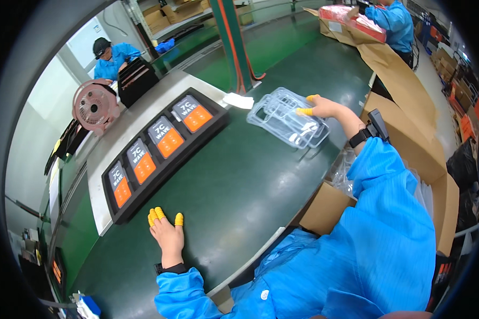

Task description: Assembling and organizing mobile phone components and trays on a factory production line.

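Right hand (324,107) on plastic trays (289,119); clear, rounded

Far ahead and left of your left hand (167,238), you have a pink fan (95,108), a co-worker (112,66) behind it. Beyond your right hand (324,108) stand a green post (232,45) and a brown box (350,36).
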The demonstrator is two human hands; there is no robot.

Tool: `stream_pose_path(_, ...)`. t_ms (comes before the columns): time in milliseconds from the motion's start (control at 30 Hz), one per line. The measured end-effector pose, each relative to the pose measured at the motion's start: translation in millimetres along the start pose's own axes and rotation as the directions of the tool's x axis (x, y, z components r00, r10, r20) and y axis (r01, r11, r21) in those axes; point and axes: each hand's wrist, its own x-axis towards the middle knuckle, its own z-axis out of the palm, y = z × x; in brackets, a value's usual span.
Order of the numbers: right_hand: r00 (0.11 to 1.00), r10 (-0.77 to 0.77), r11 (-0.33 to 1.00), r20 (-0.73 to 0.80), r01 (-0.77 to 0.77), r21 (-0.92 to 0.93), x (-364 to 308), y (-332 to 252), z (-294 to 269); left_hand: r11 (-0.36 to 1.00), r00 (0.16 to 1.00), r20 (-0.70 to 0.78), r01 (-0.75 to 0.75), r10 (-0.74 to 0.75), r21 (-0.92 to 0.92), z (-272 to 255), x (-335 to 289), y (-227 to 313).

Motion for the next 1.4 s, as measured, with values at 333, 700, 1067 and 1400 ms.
stream_pose_path(333,0.876,0.025,0.998,-0.481,0.004,0.059,-67.2,49.0,-7.1,0.995,0.992,-0.077,-0.093,0.096,0.048,8.7,-0.4,-8.3)
stream_pose_path(700,0.839,0.492,0.787,-0.231,-0.542,-0.294,-205.0,236.8,87.5,0.98,0.975,-0.117,-0.177,0.187,0.092,17.2,1.4,-9.9)
stream_pose_path(1067,0.825,0.532,0.722,-0.191,-0.56,-0.406,-228.3,278.9,88.6,0.855,0.857,0.008,-0.515,0.516,0.056,13.2,-22.2,109.2)
stream_pose_path(1400,0.349,0.745,0.394,-0.569,-0.918,-0.046,-294.1,331.9,38.9,0.865,0.865,0.036,-0.501,0.5,0.025,12.4,-23.4,119.4)
